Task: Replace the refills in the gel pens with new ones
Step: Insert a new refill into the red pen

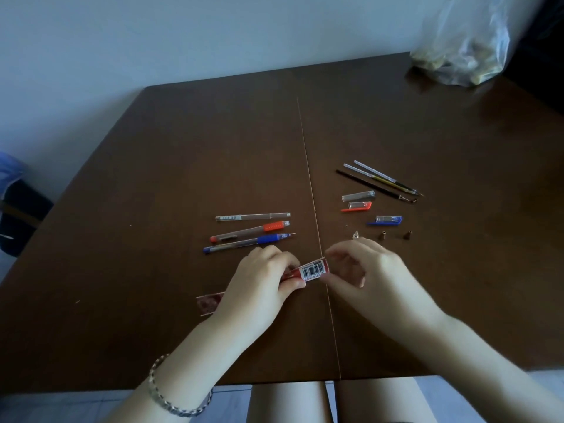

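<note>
My left hand (262, 282) grips a long red refill packet (314, 270) with a barcode label; its other end (207, 303) sticks out to the left under my wrist. My right hand (363, 270) pinches the packet's right end with thumb and fingers. Beyond my hands lie three pen barrels: a clear one (252, 217), a red-grip one (250, 231) and a blue-grip one (247, 242). To the right lie three old refills (381, 181), a clear cap (358, 196), a red cap (358, 206), a blue cap (387, 220) and three small pen tips (381, 235).
The dark brown table (183, 148) has a seam running down its middle. A clear plastic bag (464, 47) with something in it sits at the far right corner. A dark object (18, 215) stands on the floor to the left. My knees show below the near edge.
</note>
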Demonstrator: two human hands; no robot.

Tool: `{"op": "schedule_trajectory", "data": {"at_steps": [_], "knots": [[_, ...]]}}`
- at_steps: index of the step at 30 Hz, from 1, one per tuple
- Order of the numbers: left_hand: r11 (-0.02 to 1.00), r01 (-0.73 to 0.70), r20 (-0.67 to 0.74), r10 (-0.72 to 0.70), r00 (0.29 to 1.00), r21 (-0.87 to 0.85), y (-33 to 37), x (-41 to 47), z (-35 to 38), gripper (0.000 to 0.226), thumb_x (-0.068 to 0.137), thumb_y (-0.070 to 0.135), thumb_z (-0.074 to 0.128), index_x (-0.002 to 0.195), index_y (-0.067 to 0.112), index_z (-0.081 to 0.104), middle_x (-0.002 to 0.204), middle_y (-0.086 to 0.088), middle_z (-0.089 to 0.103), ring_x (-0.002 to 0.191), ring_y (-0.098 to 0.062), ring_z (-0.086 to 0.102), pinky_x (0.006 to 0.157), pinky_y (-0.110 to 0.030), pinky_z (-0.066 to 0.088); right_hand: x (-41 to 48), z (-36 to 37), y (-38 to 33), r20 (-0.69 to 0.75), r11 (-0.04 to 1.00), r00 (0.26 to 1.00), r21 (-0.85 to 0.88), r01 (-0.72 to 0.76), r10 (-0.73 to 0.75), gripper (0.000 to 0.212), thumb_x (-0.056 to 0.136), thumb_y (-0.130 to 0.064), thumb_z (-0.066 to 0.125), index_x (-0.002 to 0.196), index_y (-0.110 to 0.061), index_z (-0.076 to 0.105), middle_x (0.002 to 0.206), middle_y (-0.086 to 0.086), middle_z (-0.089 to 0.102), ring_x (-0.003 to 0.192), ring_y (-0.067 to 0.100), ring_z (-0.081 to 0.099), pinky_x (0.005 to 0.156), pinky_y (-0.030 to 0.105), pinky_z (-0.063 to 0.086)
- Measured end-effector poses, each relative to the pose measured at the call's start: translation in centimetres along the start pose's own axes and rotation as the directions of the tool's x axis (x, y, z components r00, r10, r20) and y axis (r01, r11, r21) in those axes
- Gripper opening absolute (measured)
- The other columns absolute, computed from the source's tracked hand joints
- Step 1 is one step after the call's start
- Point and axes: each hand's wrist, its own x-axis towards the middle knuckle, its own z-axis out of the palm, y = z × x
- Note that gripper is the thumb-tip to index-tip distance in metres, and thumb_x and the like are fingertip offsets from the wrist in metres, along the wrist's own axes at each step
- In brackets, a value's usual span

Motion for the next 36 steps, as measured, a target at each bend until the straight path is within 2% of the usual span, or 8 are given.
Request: {"op": "schedule_trajectory", "data": {"at_steps": [5, 8, 12, 16, 22, 26, 31, 36], "knots": [[0.954, 0.102, 0.065, -0.087, 0.994, -0.281, 0.9, -0.5, -0.8, 0.019, 0.084, 0.023, 0.059, 0.103, 0.022, 0.059, 0.090, 0.009, 0.056, 0.079, -0.008, 0.058, 0.070, -0.010, 0.041, 0.0, 0.7, -0.5, -0.081, 0.991, 0.988, -0.029, 0.132, -0.134, 0.009, 0.077, -0.017, 0.068, 0.085, -0.019, 0.066, 0.099, -0.004, 0.062, 0.073, 0.006, 0.058, 0.064, 0.023, 0.054], [0.917, 0.113, 0.092, -0.084, 0.992, -0.382, 0.8, -0.6, -1.2, 0.016, 0.083, 0.023, 0.060, 0.099, 0.026, 0.061, 0.077, 0.013, 0.061, 0.070, -0.007, 0.061, 0.071, -0.018, 0.048, 0.2, -0.3, -0.5, -0.138, 0.989, 0.990, 0.143, 0.047, -0.027, 0.011, 0.078, -0.012, 0.067, 0.083, -0.021, 0.069, 0.088, -0.008, 0.068, 0.077, 0.007, 0.061, 0.065, 0.014, 0.050], [0.912, 0.069, 0.069, -0.045, 0.997, -0.404, 0.6, -0.4, -1.5, 0.016, 0.082, 0.023, 0.061, 0.094, 0.033, 0.058, 0.076, 0.018, 0.060, 0.072, 0.000, 0.060, 0.066, -0.011, 0.049, 0.4, -1.5, -0.1, -0.078, 0.961, 0.991, 0.263, -0.083, 0.107, 0.017, 0.081, -0.014, 0.062, 0.088, -0.027, 0.068, 0.081, -0.011, 0.069, 0.075, 0.002, 0.062, 0.065, 0.014, 0.050], [0.926, -0.017, 0.049, 0.039, 0.998, -0.377, 0.8, -0.2, -2.1, 0.020, 0.081, 0.021, 0.062, 0.091, 0.037, 0.057, 0.077, 0.020, 0.058, 0.079, 0.000, 0.058, 0.069, -0.011, 0.048, 0.8, -2.7, -0.2, 0.099, 0.950, 0.993, 0.300, -0.086, 0.059, 0.027, 0.084, -0.008, 0.057, 0.083, -0.034, 0.063, 0.079, -0.010, 0.068, 0.070, 0.000, 0.062, 0.061, 0.013, 0.050], [0.934, -0.090, 0.037, 0.109, 0.993, -0.347, 0.7, 0.0, -2.5, 0.022, 0.079, 0.017, 0.063, 0.100, 0.025, 0.064, 0.080, 0.024, 0.057, 0.083, 0.006, 0.056, 0.071, -0.006, 0.045, 1.4, -3.8, -0.4, 0.208, 0.968, 0.978, 0.238, -0.084, 0.034, 0.031, 0.086, -0.009, 0.053, 0.077, -0.038, 0.058, 0.071, -0.011, 0.064, 0.067, -0.006, 0.059, 0.062, 0.010, 0.047], [0.935, -0.122, 0.015, 0.135, 0.991, -0.333, 0.8, 0.2, -2.6, 0.021, 0.080, 0.015, 0.063, 0.099, 0.022, 0.067, 0.075, 0.014, 0.059, 0.079, -0.006, 0.057, 0.069, -0.017, 0.047, 1.4, -3.4, -0.4, 0.148, 0.971, 0.989, 0.232, -0.060, 0.026, 0.031, 0.084, -0.010, 0.057, 0.074, -0.040, 0.056, 0.072, -0.013, 0.062, 0.068, -0.007, 0.057, 0.058, 0.006, 0.042], [0.933, -0.030, 0.022, 0.040, 0.999, -0.359, 1.3, 0.3, -2.4, 0.019, 0.082, 0.019, 0.061, 0.100, 0.025, 0.066, 0.075, 0.020, 0.059, 0.069, -0.001, 0.057, 0.063, -0.011, 0.046, 1.5, -3.3, 0.1, 0.034, 0.967, 0.998, 0.250, 0.038, -0.048, 0.018, 0.075, -0.008, 0.067, 0.073, -0.026, 0.069, 0.081, -0.011, 0.065, 0.083, 0.007, 0.060, 0.067, 0.013, 0.047], [0.929, 0.025, 0.036, -0.013, 0.999, -0.370, 1.9, 0.5, -2.2, 0.009, 0.084, 0.023, 0.059, 0.087, 0.026, 0.067, 0.063, 0.020, 0.059, 0.050, 0.000, 0.053, 0.050, -0.013, 0.043, 1.7, -2.9, 0.2, 0.011, 0.960, 1.000, 0.282, 0.006, -0.009, 0.010, 0.075, -0.006, 0.067, 0.077, -0.014, 0.073, 0.082, -0.012, 0.065, 0.082, 0.007, 0.061, 0.067, 0.016, 0.049]]}}
